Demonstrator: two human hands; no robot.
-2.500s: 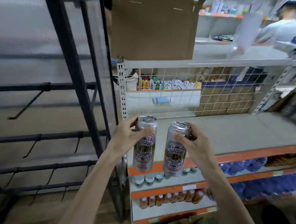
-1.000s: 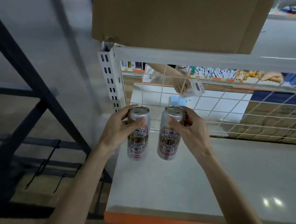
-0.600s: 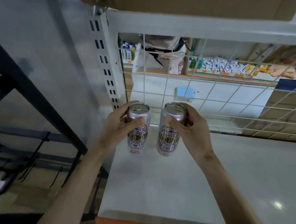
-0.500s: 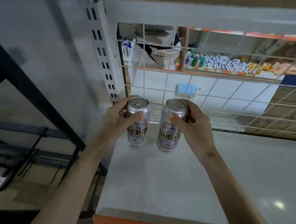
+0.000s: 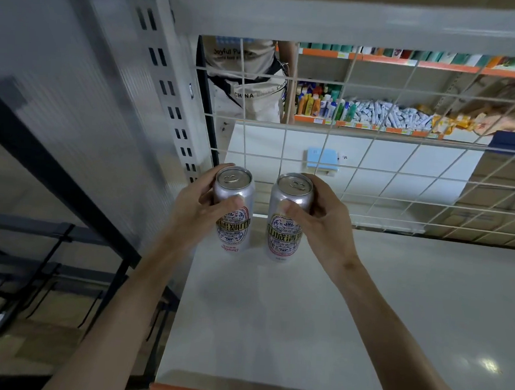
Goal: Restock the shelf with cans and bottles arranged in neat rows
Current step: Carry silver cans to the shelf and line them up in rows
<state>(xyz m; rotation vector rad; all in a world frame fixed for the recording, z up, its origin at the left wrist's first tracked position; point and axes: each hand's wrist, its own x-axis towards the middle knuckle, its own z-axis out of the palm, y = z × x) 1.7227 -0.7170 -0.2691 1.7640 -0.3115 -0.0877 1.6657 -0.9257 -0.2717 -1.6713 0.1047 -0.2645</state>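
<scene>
**First two cans reach the back corner**

We hold one can in each hand. Our left hand [image 5: 202, 209] wraps the left can [image 5: 233, 211], thumb across its front; our right hand [image 5: 324, 222] grips the right can [image 5: 288, 218] the same way. Both cans stand upright, side by side with a small gap, at the back left corner of the shelf [image 5: 333, 316], near the wire grid [image 5: 358, 171]. We cannot tell whether their bases touch the board yet or hang just above it.

As far as we can see, the job is barely begun. The shelf shows bare apart from these two, so no row stands yet. We judge that what is left is to set the pair down, let go, and bring many more cans and bottles to fill out the rows.

Against the frame from 2.5 seconds back, the cans were then held out in front of the shelf's orange edge; now they sit deep over the board, close to the grid. Our grips look unchanged.
</scene>
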